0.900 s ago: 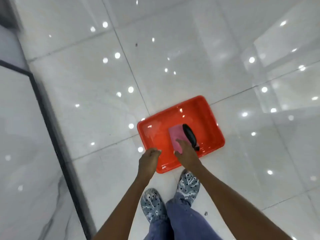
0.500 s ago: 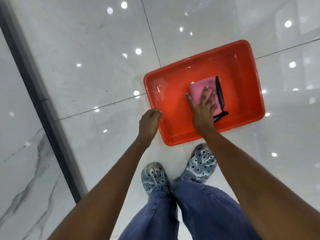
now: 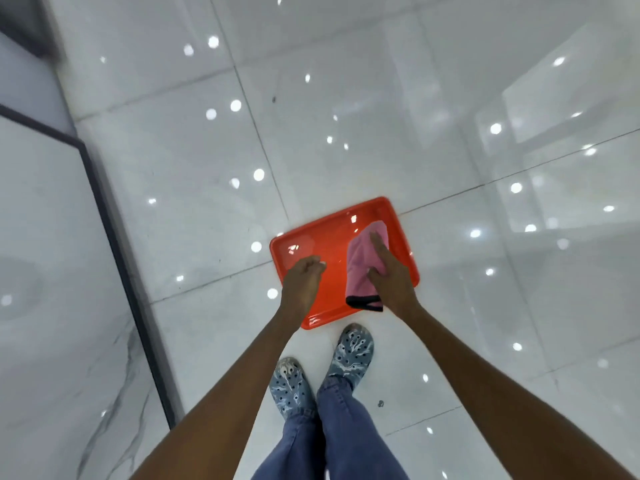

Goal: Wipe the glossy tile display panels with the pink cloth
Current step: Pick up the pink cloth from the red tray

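The pink cloth [image 3: 360, 268] with a black hem hangs over the red plastic tub [image 3: 332, 242] on the floor. My right hand [image 3: 394, 282] holds the cloth, fingers stretched along its right side and thumb against it. My left hand [image 3: 303, 282] hovers over the tub's left part, loosely curled and holding nothing. A glossy marble-look tile display panel [image 3: 52, 254] in a dark frame [image 3: 116, 244] stands along the left edge of the view, well away from both hands.
The floor is glossy white tile [image 3: 346, 116] with grout lines and ceiling-light reflections. My feet in patterned blue clogs [image 3: 291, 386] stand just in front of the tub. A small dark speck [image 3: 380, 403] lies on the floor by my right leg.
My right hand went from pressing the cloth flat in the tub to lifting it, so the cloth now hangs lengthwise. The view pulled back upward; my left hand moved over the tub.
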Action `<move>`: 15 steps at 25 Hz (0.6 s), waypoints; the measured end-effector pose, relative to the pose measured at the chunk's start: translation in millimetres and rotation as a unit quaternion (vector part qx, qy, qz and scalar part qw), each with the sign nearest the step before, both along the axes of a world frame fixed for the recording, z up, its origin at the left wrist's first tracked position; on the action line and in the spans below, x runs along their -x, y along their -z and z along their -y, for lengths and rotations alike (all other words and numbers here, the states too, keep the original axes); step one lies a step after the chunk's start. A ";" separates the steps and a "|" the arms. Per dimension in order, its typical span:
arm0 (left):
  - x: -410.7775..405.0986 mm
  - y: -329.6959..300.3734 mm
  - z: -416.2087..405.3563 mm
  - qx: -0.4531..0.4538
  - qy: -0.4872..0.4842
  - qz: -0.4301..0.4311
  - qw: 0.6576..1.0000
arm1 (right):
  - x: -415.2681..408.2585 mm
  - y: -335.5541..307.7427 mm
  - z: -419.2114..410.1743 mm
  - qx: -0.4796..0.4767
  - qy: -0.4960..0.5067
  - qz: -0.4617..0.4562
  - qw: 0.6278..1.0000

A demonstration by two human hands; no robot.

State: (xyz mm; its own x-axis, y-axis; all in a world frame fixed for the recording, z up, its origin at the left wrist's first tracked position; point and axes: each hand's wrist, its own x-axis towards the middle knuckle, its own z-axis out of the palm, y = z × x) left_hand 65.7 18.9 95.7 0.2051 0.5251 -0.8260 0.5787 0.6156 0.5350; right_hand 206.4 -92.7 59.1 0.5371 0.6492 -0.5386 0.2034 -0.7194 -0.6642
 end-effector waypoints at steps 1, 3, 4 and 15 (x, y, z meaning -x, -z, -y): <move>-8.6 -33.0 1.3 -0.006 0.007 0.014 1.000 | -4.5 -38.3 -1.7 -0.014 0.008 -0.001 1.000; -21.5 -109.3 4.9 -0.021 0.025 0.033 0.999 | -13.4 -124.4 0.5 -0.036 0.035 -0.014 0.999; -31.6 -158.8 6.9 -0.030 0.030 0.050 0.998 | -20.1 -176.9 4.6 -0.056 0.048 -0.003 0.997; -24.4 -495.9 120.9 -0.079 0.157 0.209 0.962 | 50.6 -548.7 173.0 -0.088 0.255 0.109 0.957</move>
State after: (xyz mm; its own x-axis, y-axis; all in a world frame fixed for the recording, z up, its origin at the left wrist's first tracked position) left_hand 90.2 -102.0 591.6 0.6716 0.4952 -0.5512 0.4364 0.3369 0.8343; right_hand 155.8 -265.6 607.7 0.8954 0.3433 -0.2835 0.0043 -0.6434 -0.7655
